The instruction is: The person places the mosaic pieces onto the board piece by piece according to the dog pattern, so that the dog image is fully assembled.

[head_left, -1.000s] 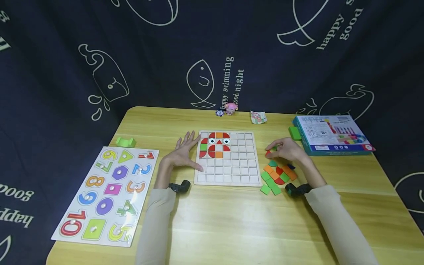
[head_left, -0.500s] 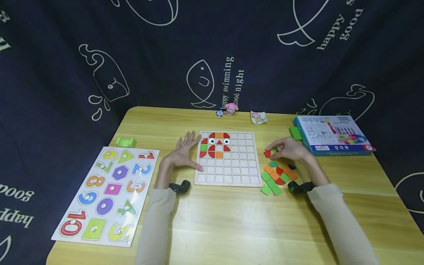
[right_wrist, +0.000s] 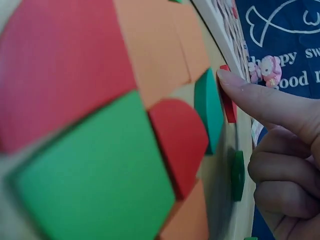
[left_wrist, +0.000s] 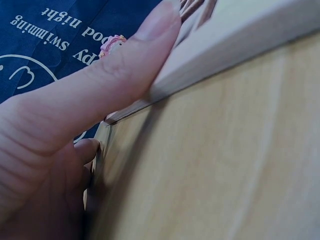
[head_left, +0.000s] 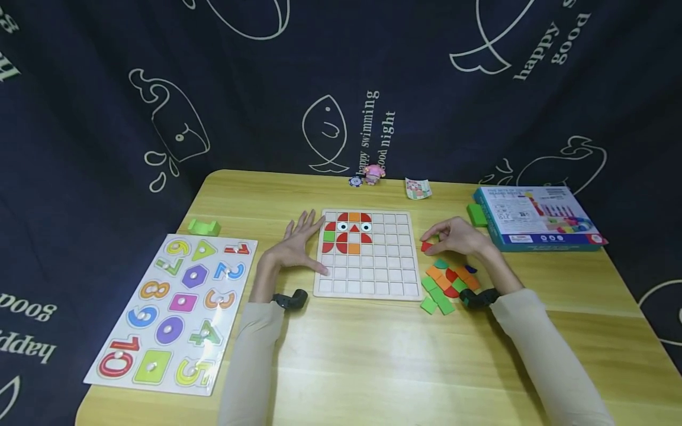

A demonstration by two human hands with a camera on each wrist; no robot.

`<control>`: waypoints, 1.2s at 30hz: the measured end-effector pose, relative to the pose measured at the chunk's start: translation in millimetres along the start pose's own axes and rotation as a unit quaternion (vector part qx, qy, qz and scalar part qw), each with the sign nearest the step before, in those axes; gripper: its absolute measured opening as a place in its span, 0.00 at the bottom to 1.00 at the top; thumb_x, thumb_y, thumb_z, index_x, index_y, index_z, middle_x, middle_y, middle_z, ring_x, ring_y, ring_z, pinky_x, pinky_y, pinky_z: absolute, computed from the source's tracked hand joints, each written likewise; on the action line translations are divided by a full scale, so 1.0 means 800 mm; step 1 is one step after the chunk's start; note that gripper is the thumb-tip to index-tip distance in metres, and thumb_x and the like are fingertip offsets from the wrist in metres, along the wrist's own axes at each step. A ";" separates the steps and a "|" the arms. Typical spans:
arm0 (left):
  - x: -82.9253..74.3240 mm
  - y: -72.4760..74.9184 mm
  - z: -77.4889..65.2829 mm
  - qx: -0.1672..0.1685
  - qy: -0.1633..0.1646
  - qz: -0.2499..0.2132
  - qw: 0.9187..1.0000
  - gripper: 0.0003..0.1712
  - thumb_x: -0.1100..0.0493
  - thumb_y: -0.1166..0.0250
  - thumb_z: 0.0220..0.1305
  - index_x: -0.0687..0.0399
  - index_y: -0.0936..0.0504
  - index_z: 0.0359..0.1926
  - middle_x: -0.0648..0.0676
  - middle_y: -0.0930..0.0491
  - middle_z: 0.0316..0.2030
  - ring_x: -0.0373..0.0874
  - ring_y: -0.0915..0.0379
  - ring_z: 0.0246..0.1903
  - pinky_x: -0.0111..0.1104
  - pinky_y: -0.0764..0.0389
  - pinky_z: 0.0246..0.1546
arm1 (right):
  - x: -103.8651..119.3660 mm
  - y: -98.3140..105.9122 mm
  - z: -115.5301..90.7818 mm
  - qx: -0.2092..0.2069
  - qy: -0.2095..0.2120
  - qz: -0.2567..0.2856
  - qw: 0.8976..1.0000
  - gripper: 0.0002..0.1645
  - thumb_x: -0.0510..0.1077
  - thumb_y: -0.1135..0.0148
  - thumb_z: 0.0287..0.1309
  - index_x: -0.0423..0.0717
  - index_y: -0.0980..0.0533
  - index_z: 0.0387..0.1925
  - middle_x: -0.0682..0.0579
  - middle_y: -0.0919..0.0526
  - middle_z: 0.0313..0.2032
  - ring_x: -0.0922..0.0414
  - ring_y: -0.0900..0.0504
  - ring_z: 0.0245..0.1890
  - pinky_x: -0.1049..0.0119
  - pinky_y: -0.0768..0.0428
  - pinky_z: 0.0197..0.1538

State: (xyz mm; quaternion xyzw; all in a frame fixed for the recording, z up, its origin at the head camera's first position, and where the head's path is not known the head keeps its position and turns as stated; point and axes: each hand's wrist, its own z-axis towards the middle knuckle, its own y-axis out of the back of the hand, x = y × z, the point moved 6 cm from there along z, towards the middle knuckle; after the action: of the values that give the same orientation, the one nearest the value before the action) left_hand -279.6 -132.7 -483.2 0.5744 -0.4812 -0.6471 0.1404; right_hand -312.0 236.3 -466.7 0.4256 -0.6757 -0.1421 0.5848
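A white grid board lies mid-table, its upper left cells filled with red, orange and green pieces and two eye tiles. Spread along its left side, my left hand rests its thumb on the board's edge, as the left wrist view also shows. To the right of the board, my right hand pinches a small red piece at the fingertips, low over the table. A green piece lies beneath that hand. Nearer the front is a pile of orange, green, red and blue pieces.
A number puzzle board lies at the left, a green block behind it. At the back are a pink figurine, a round chip and a picture card. A box and another green block stand at the right.
My right hand has moved slightly left toward the board, with the red piece at its fingertips. My left hand has stayed at the board's left side.
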 end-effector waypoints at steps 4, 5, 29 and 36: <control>0.000 0.000 0.001 0.000 -0.001 0.002 1.000 0.76 0.35 0.21 0.33 0.43 0.59 0.77 0.56 0.74 0.77 0.52 0.85 0.76 0.53 0.78 0.75 | 0.005 -0.001 0.003 -0.001 0.010 -0.007 1.000 0.20 0.48 0.23 0.44 0.46 0.16 0.40 0.57 0.39 0.13 0.58 0.38 0.17 0.68 0.43 0.22; 0.000 0.000 0.001 0.000 -0.001 0.002 1.000 0.76 0.35 0.21 0.33 0.43 0.60 0.77 0.56 0.74 0.77 0.52 0.85 0.76 0.53 0.78 0.75 | 0.008 -0.002 0.003 -0.003 0.017 -0.013 1.000 0.19 0.48 0.24 0.45 0.46 0.16 0.40 0.57 0.39 0.13 0.58 0.39 0.17 0.69 0.43 0.22; 0.001 0.000 0.001 0.000 0.005 0.000 1.000 0.77 0.36 0.20 0.32 0.42 0.59 0.77 0.55 0.74 0.77 0.51 0.85 0.76 0.52 0.77 0.75 | 0.139 -0.098 0.029 0.011 0.127 0.015 0.992 0.14 0.42 0.24 0.46 0.48 0.14 0.39 0.56 0.32 0.16 0.58 0.42 0.19 0.70 0.40 0.27; 0.003 -0.001 0.001 0.001 0.006 0.002 1.000 0.76 0.36 0.20 0.33 0.42 0.59 0.77 0.55 0.74 0.77 0.51 0.85 0.76 0.52 0.77 0.75 | 0.132 -0.101 0.034 0.016 0.122 0.033 0.992 0.12 0.41 0.24 0.45 0.47 0.13 0.36 0.58 0.34 0.11 0.60 0.43 0.15 0.72 0.40 0.25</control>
State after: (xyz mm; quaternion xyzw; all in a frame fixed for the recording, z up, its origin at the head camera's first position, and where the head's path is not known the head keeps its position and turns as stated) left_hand -280.9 -133.5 -485.2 0.5775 -0.4824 -0.6427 0.1441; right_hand -298.4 101.3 -459.4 0.4260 -0.6154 -0.0591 0.6605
